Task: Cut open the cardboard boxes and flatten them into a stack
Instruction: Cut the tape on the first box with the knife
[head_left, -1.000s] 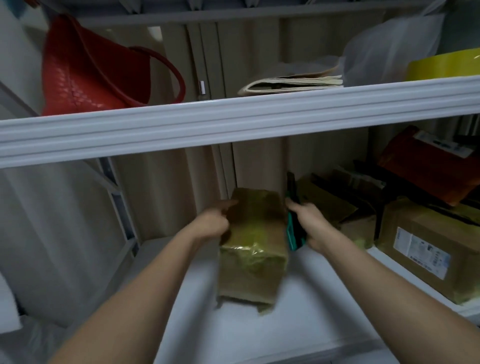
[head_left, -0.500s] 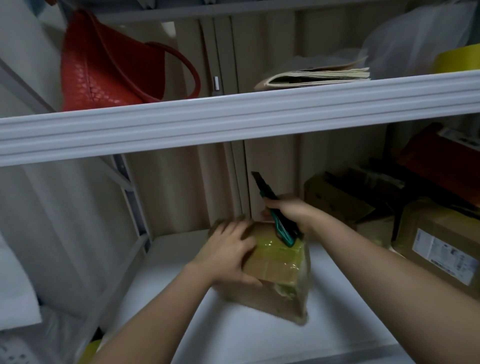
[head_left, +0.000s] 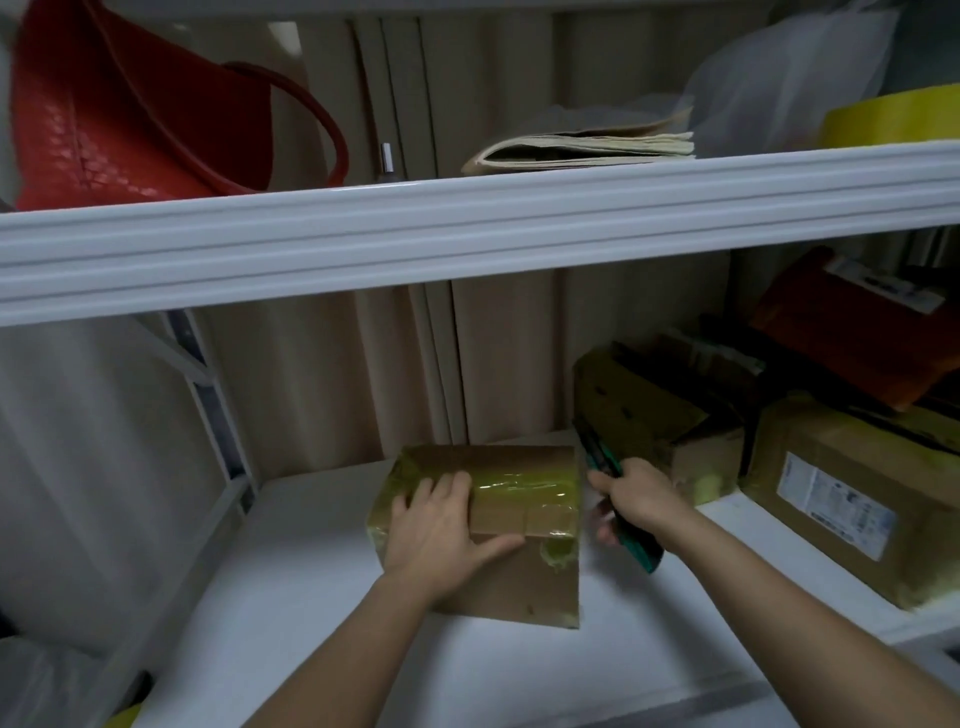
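A small brown cardboard box (head_left: 524, 499), sealed with yellowish tape across its top, sits on the white lower shelf (head_left: 322, 571). My left hand (head_left: 441, 530) lies flat on the box's top left part, fingers spread and thumb pointing right. My right hand (head_left: 636, 501) grips a green and black utility knife (head_left: 602, 462) just to the right of the box. The knife's front end points up and away from me, past the box's far right corner. Its blade is too dark to make out.
More cardboard boxes (head_left: 841, 499) and an orange parcel (head_left: 857, 332) crowd the shelf's right side. The upper shelf edge (head_left: 467, 228) hangs overhead, bearing a red bag (head_left: 119, 114), folded papers (head_left: 587, 150) and a yellow tape roll (head_left: 893, 119). A metal upright (head_left: 218, 415) stands at left.
The box was tipped down from standing upright and now lies flat. My left hand moved onto its top. My right hand carried the knife from above the box to its right side.
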